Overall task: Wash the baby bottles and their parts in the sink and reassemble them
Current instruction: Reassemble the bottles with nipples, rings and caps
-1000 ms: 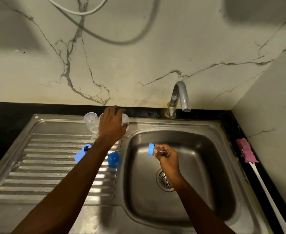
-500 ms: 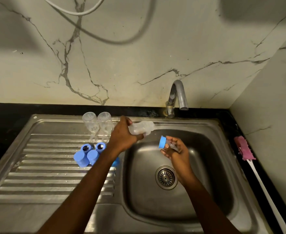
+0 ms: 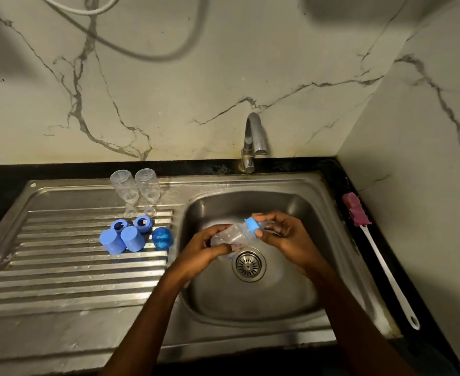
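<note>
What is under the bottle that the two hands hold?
Below the bottle is the sink bowl, with the drain nearly beneath it. The left hand covers part of the bowl floor, so anything lying there cannot be seen.

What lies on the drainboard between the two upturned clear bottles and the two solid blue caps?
In the head view, two blue rings with open centres lie there, directly behind the caps.

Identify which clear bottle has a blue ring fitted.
The bottle held over the sink, wearing the blue ring; the two drainboard bottles stand bare.
</note>
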